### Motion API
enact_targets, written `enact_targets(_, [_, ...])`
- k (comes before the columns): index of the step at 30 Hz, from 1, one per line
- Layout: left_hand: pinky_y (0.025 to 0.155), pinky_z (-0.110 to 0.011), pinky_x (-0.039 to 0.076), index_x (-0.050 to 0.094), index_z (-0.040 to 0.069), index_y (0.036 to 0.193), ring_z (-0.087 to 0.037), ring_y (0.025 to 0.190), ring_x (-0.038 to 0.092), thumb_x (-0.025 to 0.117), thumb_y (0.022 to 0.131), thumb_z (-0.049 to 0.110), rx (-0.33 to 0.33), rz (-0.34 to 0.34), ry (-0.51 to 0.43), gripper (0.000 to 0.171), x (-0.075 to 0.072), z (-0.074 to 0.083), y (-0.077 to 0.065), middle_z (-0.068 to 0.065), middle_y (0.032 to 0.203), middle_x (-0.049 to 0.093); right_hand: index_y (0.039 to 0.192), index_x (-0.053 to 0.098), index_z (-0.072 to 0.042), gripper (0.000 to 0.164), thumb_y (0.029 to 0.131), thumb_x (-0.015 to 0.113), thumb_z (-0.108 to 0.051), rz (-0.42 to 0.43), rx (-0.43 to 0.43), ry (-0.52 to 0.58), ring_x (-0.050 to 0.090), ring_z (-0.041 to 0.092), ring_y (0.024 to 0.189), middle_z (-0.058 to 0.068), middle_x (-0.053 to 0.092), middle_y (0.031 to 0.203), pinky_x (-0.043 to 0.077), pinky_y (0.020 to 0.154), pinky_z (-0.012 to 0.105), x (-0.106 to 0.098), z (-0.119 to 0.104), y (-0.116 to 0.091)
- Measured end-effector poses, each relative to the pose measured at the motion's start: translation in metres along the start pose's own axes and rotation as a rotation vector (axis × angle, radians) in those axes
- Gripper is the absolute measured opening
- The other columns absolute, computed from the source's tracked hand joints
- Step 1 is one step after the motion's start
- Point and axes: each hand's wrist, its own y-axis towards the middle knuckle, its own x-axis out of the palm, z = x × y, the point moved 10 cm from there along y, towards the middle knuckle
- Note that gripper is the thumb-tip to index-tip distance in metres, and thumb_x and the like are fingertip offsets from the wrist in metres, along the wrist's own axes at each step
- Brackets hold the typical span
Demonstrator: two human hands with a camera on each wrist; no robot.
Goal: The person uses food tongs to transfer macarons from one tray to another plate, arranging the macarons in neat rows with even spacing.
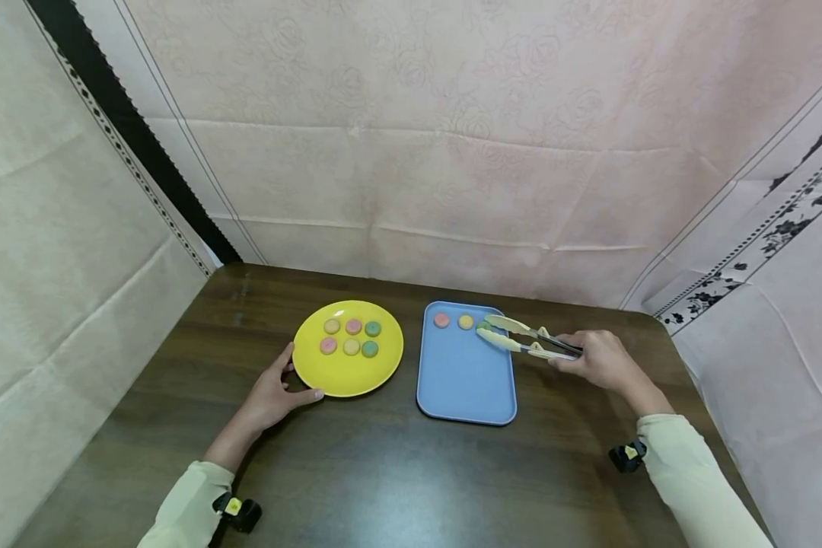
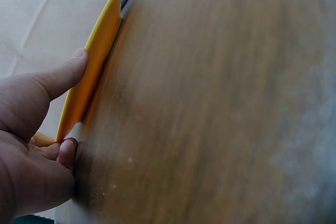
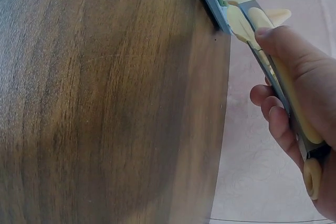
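Cloth walls (image 1: pixel 418 152) flank a wood-grain table (image 1: pixel 356 472): my right hand (image 1: pixel 601 360) clasps tongs (image 1: pixel 537 351), my left hand (image 1: pixel 272 393) a yellow plate (image 1: pixel 356 377); only the head view shows its pastel discs (image 1: pixel 352 346).

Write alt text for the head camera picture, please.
A person's right hand holds tongs at a green disc on a blue tray, beside a yellow disc and a pink disc. The left hand holds the edge of a yellow plate bearing six discs.

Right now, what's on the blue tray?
A pink disc and a yellow disc. A green disc is there too, but the tongs cover part of it, so whether it touches the tray is hidden.
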Motion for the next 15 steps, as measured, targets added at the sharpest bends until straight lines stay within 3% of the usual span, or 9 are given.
enact_targets(15, [0.114, -0.059, 0.034, 0.004, 0.002, 0.164, -0.042, 0.144, 0.034, 0.086, 0.084, 0.035, 0.008, 0.0, 0.0, 0.119, -0.0002, -0.0007, 0.0006, -0.028, 0.157, 0.037, 0.119, 0.076, -0.002, 0.045, 0.088, 0.081, -0.034, -0.016, -0.006, -0.025, 0.048, 0.012, 0.063, -0.003, 0.064, 0.076, 0.04, 0.055, 0.028, -0.0012, -0.0016, 0.0005])
